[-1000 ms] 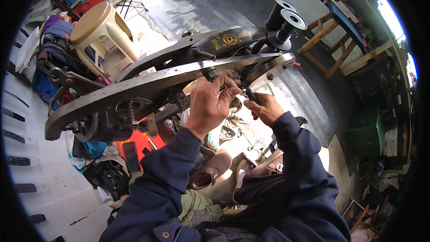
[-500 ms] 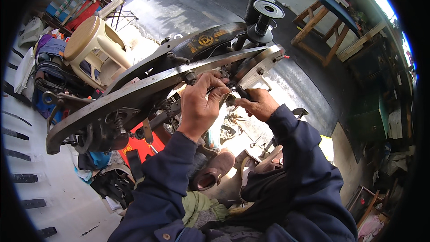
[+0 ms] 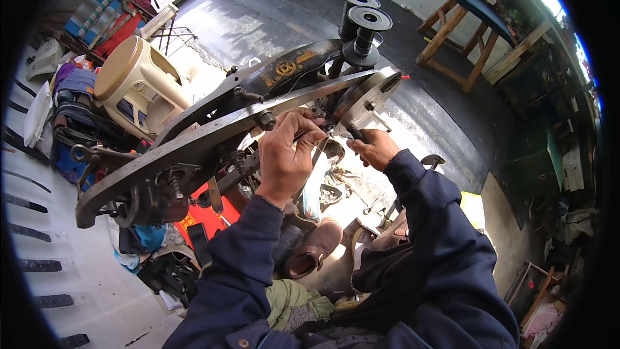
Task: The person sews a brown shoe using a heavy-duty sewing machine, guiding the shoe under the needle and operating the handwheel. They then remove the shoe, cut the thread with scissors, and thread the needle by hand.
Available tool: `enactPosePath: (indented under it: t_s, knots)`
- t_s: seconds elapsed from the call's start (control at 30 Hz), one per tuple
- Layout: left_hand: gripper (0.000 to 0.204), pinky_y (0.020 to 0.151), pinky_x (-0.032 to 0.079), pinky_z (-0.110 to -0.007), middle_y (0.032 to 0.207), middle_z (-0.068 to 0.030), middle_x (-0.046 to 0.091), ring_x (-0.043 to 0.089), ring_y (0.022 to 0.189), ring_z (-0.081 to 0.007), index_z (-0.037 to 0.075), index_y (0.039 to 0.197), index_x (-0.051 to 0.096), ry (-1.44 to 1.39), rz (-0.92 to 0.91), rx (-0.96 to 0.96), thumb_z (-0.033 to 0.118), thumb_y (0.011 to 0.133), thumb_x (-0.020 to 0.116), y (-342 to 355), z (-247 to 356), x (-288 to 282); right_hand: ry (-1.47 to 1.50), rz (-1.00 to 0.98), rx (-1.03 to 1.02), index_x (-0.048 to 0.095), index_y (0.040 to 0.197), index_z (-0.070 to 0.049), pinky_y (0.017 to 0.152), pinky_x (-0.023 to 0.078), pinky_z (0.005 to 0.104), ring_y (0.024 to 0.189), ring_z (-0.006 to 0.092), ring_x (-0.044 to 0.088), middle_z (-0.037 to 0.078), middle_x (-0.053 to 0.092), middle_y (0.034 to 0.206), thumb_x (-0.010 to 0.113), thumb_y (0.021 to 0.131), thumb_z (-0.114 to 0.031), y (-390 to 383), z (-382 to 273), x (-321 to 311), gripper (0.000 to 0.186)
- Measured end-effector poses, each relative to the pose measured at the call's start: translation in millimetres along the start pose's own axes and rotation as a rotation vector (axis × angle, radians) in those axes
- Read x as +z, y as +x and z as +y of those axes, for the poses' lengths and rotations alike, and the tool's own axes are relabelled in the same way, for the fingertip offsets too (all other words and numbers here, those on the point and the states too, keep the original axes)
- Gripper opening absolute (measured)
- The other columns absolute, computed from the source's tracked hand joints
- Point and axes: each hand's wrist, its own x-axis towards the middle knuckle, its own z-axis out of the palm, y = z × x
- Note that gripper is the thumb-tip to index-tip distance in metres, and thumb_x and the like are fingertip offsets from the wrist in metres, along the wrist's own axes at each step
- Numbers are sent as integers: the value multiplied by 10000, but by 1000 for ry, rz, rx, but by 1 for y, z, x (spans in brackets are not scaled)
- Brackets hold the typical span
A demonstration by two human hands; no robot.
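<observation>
Before me is a hand-cranked sewing machine with a long metal arm (image 3: pixel 213 116) and a black body (image 3: pixel 268 76) with gold decoration. At its right end is a metal wheel (image 3: pixel 369 105). My right hand (image 3: pixel 376 148) is closed round a short dark crank handle (image 3: pixel 354 132) beside the wheel. My left hand (image 3: pixel 287 158) is closed in a pinch close under the arm, its fingertips at small metal parts by the wheel. Whatever it pinches is too small to make out. Two thread spools (image 3: pixel 371 19) stand on top, and a dark thread runs from them along the body.
A beige plastic stool (image 3: pixel 132 84) stands left of the machine, among bags and cloth. A wooden stool with a blue seat (image 3: pixel 481 10) is at the far right. Below my hands are a brown shoe (image 3: pixel 314 249) and a red packet (image 3: pixel 210 210). A green box (image 3: pixel 533 165) sits at right.
The wheel has turned and shows more of its face. My right hand and the handle have shifted slightly right, away from the left hand, which stays pinched. The view has shifted a little.
</observation>
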Motion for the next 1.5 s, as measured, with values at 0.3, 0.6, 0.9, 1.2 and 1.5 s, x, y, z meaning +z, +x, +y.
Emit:
enactPosePath:
  t_s: [0.3,0.6,0.9,1.2,1.5]
  knots:
    - [63,866,554,-322,1023,-123,677,719,971,-228,-10,906,638,53,-9,20,-19,952,681,-1,0,-1,537,357,-257,662,868,-20,525,439,251,529,102,567,15,606,651,651,989,-254,-15,-20,-90,263]
    - [61,848,569,-312,1049,-124,660,733,992,-226,-11,915,636,25,-17,4,-15,957,679,-1,-1,-2,-43,-55,-159,659,904,34,582,518,340,585,154,620,65,632,691,658,1002,-372,-12,-10,1,418]
    - [59,848,570,-296,1081,-127,651,736,994,-214,-15,918,635,28,-32,-24,-21,960,676,-3,-1,-3,523,388,-185,673,885,-5,514,443,272,527,95,572,22,592,624,672,983,-262,-4,-7,-87,275]
    - [54,851,568,-299,1064,-122,658,728,990,-214,-13,919,643,31,-16,9,-16,957,681,-2,0,-2,209,-97,-291,665,873,31,556,500,301,577,137,620,49,627,665,686,997,-349,-27,-28,-8,400]
    - [57,857,557,-313,1049,-120,669,723,972,-214,-2,910,647,46,-14,4,-12,947,689,-1,2,-2,431,448,-49,655,917,6,489,435,281,496,103,540,19,582,620,652,997,-276,12,18,-59,293]
